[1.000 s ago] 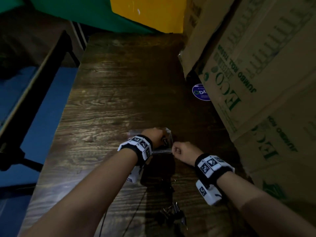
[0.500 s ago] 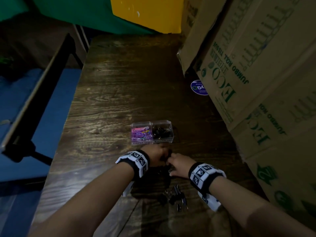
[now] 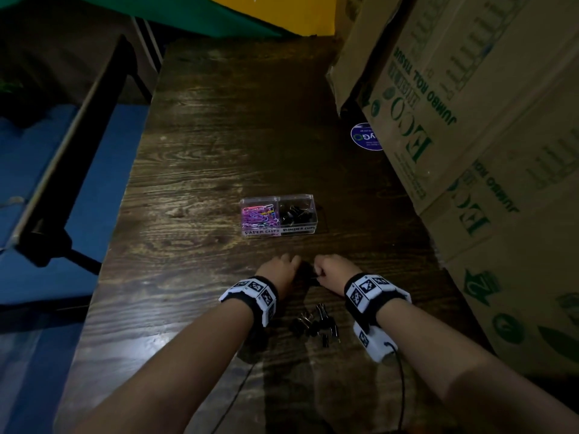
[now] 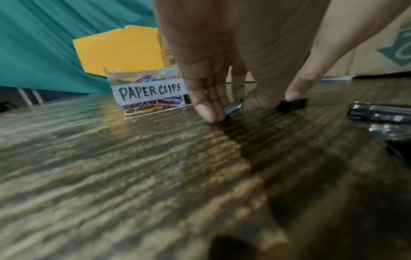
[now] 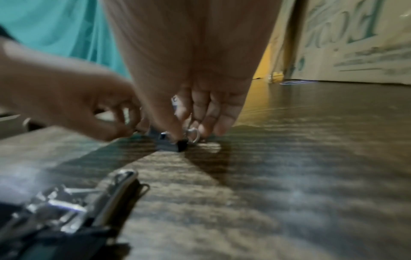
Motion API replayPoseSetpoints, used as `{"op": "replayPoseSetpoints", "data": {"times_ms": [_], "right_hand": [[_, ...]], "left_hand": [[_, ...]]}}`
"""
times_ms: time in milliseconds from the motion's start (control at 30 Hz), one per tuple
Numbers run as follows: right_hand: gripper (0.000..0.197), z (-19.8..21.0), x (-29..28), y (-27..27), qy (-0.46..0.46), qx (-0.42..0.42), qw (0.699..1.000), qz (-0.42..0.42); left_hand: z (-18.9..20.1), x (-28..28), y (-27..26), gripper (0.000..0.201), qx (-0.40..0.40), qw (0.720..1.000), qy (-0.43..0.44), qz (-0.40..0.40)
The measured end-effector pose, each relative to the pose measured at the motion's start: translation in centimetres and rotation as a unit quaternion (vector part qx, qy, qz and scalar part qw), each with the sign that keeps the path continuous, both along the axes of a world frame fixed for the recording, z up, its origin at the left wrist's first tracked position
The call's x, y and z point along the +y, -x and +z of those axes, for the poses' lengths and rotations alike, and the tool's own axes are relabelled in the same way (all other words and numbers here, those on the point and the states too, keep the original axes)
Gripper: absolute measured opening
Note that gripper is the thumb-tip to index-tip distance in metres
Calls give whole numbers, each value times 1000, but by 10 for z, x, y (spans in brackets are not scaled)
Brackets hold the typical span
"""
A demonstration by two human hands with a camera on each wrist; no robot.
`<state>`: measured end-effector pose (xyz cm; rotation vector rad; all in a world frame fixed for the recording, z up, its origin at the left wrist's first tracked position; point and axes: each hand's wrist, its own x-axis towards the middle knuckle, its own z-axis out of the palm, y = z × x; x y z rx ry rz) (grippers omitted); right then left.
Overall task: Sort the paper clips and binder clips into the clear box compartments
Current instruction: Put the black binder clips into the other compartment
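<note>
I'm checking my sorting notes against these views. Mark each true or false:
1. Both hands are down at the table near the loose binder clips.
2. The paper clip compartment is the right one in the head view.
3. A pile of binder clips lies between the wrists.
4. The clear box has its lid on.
1. True: the left hand and right hand each finger a binder clip on the table.
2. False: in the clear box the paper clips fill the left compartment.
3. True: the pile of binder clips lies there.
4. False: it stands open on top.
</note>
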<state>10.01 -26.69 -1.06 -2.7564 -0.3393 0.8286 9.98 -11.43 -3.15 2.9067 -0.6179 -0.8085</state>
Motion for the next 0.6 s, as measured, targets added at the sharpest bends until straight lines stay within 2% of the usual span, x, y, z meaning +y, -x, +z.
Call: {"op": "replayPoseSetpoints", "data": {"times_ms": [133, 167, 300, 400, 467, 600], "right_hand": [[35, 3, -5, 7, -27, 12, 998, -48], [37, 3, -6, 9, -36, 9, 998, -49], [15, 6, -15, 10, -60, 6, 990, -127], [22, 8, -18, 6, -39, 43, 982, -178], [12, 10, -17, 5, -23, 62, 982, -175], [50, 10, -1, 7, 79, 38, 990, -114]], "left_hand": [[0, 7, 5, 46, 33, 997, 9, 74], [1, 9, 6, 45, 35, 996, 8, 77], [6, 16, 8, 38, 44, 998, 6, 55], [17, 18, 16, 32, 71, 996, 27, 42], [23, 17, 24, 30, 79, 996, 34, 23], [17, 13, 40, 59, 70, 997, 0, -37]]}}
